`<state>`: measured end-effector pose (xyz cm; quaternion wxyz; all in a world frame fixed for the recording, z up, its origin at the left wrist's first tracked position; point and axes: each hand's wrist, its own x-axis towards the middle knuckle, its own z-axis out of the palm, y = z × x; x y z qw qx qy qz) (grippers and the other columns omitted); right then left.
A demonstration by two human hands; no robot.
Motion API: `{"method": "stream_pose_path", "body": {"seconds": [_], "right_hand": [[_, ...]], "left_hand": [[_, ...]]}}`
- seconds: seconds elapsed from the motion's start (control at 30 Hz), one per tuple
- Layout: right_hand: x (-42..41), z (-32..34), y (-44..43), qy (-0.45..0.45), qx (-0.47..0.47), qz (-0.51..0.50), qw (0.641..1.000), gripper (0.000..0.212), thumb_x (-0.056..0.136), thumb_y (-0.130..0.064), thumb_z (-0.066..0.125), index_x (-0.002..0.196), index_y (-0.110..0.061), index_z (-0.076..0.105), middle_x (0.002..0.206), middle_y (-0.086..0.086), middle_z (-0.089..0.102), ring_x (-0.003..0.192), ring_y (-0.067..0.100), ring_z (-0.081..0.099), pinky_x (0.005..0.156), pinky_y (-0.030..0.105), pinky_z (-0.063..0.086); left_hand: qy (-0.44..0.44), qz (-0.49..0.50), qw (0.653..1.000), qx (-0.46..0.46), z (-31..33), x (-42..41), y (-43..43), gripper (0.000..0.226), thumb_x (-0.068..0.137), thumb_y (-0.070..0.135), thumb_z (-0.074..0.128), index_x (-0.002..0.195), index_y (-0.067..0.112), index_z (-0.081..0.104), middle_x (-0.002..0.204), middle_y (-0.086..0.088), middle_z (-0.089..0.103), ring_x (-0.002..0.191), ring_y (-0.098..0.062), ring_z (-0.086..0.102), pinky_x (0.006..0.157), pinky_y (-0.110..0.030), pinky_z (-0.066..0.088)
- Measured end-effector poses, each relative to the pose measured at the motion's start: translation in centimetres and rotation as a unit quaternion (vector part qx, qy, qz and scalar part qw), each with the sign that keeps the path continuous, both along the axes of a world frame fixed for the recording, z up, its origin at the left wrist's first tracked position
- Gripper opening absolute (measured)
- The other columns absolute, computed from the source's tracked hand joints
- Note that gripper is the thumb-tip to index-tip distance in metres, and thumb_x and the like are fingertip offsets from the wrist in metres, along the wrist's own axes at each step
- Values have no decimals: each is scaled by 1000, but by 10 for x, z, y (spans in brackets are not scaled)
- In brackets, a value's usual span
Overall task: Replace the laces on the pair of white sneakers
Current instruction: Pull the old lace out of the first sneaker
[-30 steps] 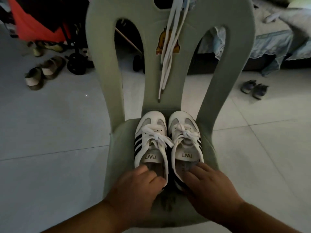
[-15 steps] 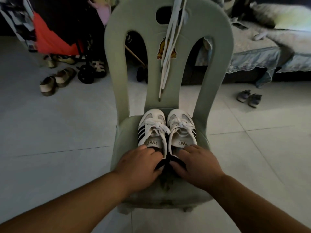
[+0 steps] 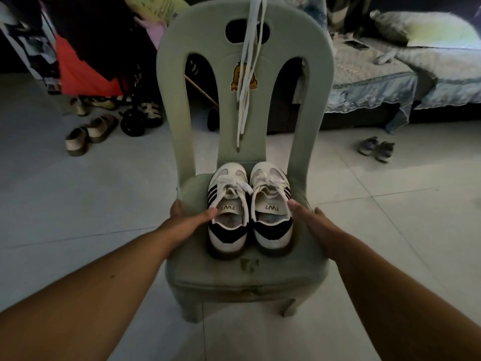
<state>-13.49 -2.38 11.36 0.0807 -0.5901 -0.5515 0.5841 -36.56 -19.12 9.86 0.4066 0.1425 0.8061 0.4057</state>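
Hands have shifted off the heels; left hand (image 3: 188, 217) and right hand (image 3: 309, 218) each clasp the chair (image 3: 247, 278) by a seat edge, probably steadying it; sneakers (image 3: 230, 231) stand mid-seat, spare laces (image 3: 252, 35) over its backrest.

Forearms come in from 7 and 5 o'clock. Left hand (image 3: 188, 217) and right hand (image 3: 311, 220) grip the chair (image 3: 247, 277) seat edges, thumbs straight on top.

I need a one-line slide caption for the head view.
Left hand and right hand hold the chair beside two laced white sneakers; spare laces hang above.
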Motion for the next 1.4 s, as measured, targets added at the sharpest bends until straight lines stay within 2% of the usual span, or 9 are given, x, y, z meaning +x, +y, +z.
{"method": "stream_pose_path", "body": {"seconds": [0.1,0.3,0.5,0.57,0.73,0.9,1.03,1.27,1.4], "right_hand": [[-3,-5,11,8,-38,19,999,148,25,-82,74,149,-21,21,147,14,39,123,37,49,101,55,42],[-1,-10,11,-8,-45,33,998,153,17,-83,75,147,-26,21,146,15,39,125,39,47,101,58,41],[26,-9,-16,-12,-35,11,999,155,16,-82,73,149,-24,19,148,16,37,127,40,44,103,57,40],[40,-8,-32,-12,-37,-1,999,156,15,-82,74,149,-24,19,148,16,36,128,40,43,104,57,39],[75,2,-79,-26,-48,-23,998,141,32,-76,73,150,-20,17,149,16,34,130,39,41,105,55,38],[102,6,-122,-32,-42,-25,998,151,22,-79,76,148,-19,20,146,16,38,125,38,46,102,55,41],[120,6,-148,-30,-52,-23,998,134,40,-71,75,148,-17,18,146,16,37,126,38,44,100,50,40],[133,12,-169,-32,-30,-13,999,151,18,-74,78,146,-18,21,142,16,42,121,37,49,100,52,45],[134,15,-169,-50,21,7,998,132,31,-76,79,139,-13,37,131,12,54,111,31,57,95,46,50]], "left_hand": [[-13,-6,1000,9,-5,-1,4,135,50,60,78,151,26,-4,157,-5,19,139,-29,30,112,-44,29],[11,-12,1000,-10,-15,-1,3,132,54,64,80,151,30,-4,157,-4,19,139,-30,30,112,-45,29],[20,-43,999,-21,-14,18,-13,143,39,71,78,150,33,-4,157,-4,23,138,-30,31,111,-45,32],[21,-55,998,-20,-14,28,-21,138,47,68,79,150,33,-4,157,-5,22,138,-31,31,111,-45,31],[7,-84,996,-20,-12,59,-54,138,46,66,80,150,35,-5,157,-7,21,138,-33,30,111,-45,31],[5,-100,994,-32,-6,88,-94,143,38,68,76,150,34,-7,157,-8,21,139,-33,29,112,-45,30],[-3,-101,994,-31,-5,103,-117,145,37,65,78,150,32,-7,157,-8,21,139,-33,29,112,-46,30],[-3,-110,993,-39,-3,114,-130,138,51,61,83,151,28,-6,157,-8,20,138,-32,30,111,-43,31],[49,-139,986,-75,11,119,-130,138,45,75,71,152,22,3,155,-10,25,137,-31,32,110,-41,33]]}}
